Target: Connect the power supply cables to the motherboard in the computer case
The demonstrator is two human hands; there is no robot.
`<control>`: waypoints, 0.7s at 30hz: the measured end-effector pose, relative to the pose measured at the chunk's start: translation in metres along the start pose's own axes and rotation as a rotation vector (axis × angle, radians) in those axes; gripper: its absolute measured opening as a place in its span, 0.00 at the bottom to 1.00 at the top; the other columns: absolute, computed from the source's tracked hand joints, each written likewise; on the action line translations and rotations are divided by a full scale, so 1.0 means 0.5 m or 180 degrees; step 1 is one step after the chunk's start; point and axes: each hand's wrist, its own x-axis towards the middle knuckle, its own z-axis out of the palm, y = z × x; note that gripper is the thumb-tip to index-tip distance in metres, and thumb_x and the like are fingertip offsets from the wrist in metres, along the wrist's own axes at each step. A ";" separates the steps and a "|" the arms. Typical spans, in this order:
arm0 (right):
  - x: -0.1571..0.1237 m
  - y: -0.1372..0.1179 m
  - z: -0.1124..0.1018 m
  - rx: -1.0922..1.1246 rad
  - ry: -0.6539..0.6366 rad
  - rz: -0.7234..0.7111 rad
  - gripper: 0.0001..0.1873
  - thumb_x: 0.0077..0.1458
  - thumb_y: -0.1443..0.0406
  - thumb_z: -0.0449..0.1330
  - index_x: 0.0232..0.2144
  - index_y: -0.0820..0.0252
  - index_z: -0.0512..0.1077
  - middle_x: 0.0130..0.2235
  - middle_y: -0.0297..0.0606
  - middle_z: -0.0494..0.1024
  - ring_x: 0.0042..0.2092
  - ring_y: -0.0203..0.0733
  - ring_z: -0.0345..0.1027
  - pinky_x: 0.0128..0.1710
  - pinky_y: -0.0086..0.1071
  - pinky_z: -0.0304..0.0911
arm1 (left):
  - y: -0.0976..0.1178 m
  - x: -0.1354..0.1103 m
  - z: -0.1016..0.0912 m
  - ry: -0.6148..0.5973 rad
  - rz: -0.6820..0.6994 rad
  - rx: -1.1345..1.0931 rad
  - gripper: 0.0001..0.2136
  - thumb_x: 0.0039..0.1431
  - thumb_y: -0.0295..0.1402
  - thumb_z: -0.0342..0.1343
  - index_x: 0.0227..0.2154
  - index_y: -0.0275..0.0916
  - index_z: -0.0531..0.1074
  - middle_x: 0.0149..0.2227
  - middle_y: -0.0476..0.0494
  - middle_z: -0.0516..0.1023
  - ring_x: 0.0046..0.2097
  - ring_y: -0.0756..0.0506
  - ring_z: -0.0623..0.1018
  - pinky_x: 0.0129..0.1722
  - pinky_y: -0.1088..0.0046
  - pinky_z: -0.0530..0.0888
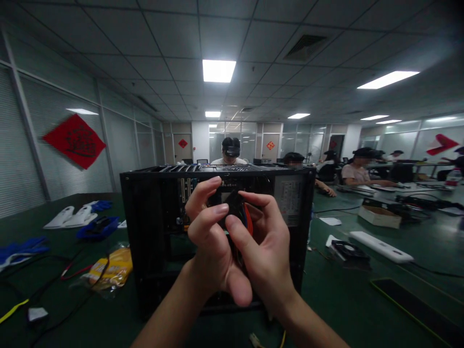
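A black computer case [125, 232] stands on the table before me with its side open, showing the inside. In front of that opening, my right hand [266, 237] is closed around a bundle of red, orange and dark cables [249, 217], thumb toward me and index finger stretched along the far side. A dark part, perhaps the cables' connector, shows dimly near the fingertips. Close beside it, my left hand [213, 237] has its fingers bent and apart, thumb pointing toward me. Inside the case, a labelled power supply [288, 195] sits at upper right, with slots at upper left.
Left on the green table lie white shoes or gloves [70, 217], a blue tray [97, 227], a yellow packet [112, 266] and loose cables. To the right are a cooling fan [350, 253], a white power strip [380, 246] and an open box [379, 215]. A person [230, 151] sits opposite.
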 end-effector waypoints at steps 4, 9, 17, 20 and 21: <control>0.000 -0.006 0.002 -0.0068 -0.0037 0.0132 0.17 0.53 0.69 0.66 0.45 0.56 0.68 0.38 0.34 0.80 0.37 0.40 0.77 0.35 0.32 0.74 | -0.019 0.005 0.007 0.0223 0.0842 0.0284 0.31 0.53 0.70 0.42 0.48 0.53 0.64 0.56 0.43 0.66 0.56 0.35 0.71 0.54 0.50 0.72; 0.007 -0.005 -0.001 -0.0088 -0.0075 0.0297 0.17 0.53 0.67 0.67 0.44 0.56 0.68 0.36 0.33 0.79 0.36 0.38 0.76 0.35 0.31 0.73 | -0.048 0.012 0.021 0.0308 0.1274 0.0349 0.38 0.48 0.74 0.37 0.51 0.52 0.63 0.56 0.41 0.67 0.55 0.35 0.72 0.52 0.52 0.73; 0.021 -0.004 -0.009 0.0051 -0.0285 0.0571 0.18 0.52 0.64 0.68 0.43 0.56 0.68 0.37 0.33 0.79 0.36 0.38 0.75 0.35 0.30 0.71 | -0.059 0.011 0.006 -0.0153 0.1336 0.0028 0.41 0.46 0.73 0.45 0.55 0.51 0.60 0.59 0.38 0.63 0.59 0.34 0.68 0.58 0.49 0.67; 0.026 0.009 -0.009 0.0329 -0.0228 0.0880 0.20 0.50 0.63 0.69 0.43 0.57 0.67 0.34 0.31 0.79 0.34 0.37 0.75 0.35 0.29 0.70 | -0.056 0.006 -0.003 -0.0441 0.1057 0.0021 0.36 0.52 0.69 0.47 0.56 0.50 0.59 0.61 0.36 0.61 0.62 0.34 0.65 0.59 0.47 0.65; 0.027 0.018 -0.008 0.0477 -0.0181 0.1029 0.22 0.49 0.62 0.70 0.44 0.57 0.67 0.33 0.30 0.79 0.33 0.36 0.75 0.34 0.29 0.70 | -0.056 0.006 -0.006 -0.0554 0.0942 0.0048 0.34 0.55 0.67 0.47 0.56 0.49 0.58 0.62 0.36 0.59 0.63 0.33 0.64 0.60 0.47 0.63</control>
